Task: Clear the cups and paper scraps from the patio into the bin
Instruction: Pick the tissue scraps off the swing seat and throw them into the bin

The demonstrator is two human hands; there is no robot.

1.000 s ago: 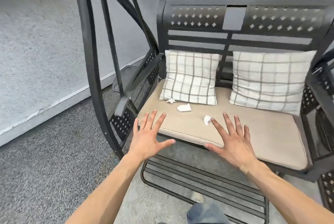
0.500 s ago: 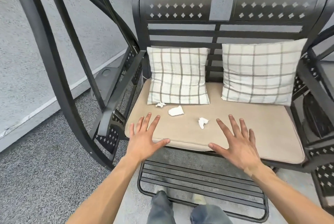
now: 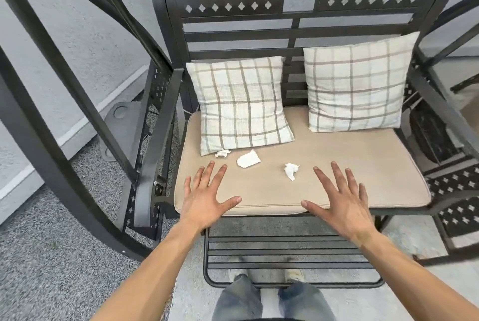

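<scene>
Reaching out over the swing seat, you hold both hands flat with the fingers spread and nothing in either: your left hand (image 3: 204,199) over the front left of the tan seat cushion (image 3: 363,178), your right hand (image 3: 339,201) over its front middle. Three paper scraps lie on the cushion just beyond your fingertips. The flat scrap (image 3: 248,159) sits ahead and slightly right of your left fingers, its long side running left to right with the right end tipped away from you. The small crumpled scrap (image 3: 222,153) lies farther back, touching or just in front of the lower edge of the left checked pillow (image 3: 241,103). The twisted scrap (image 3: 291,171) lies between your hands, nearer the right, with its long axis pointing roughly toward you. So the left hand looks best placed for the two left scraps and the right hand for the twisted one. No cup and no bin show here, and whether more scraps hide behind the pillows or under the seat cannot be told.
</scene>
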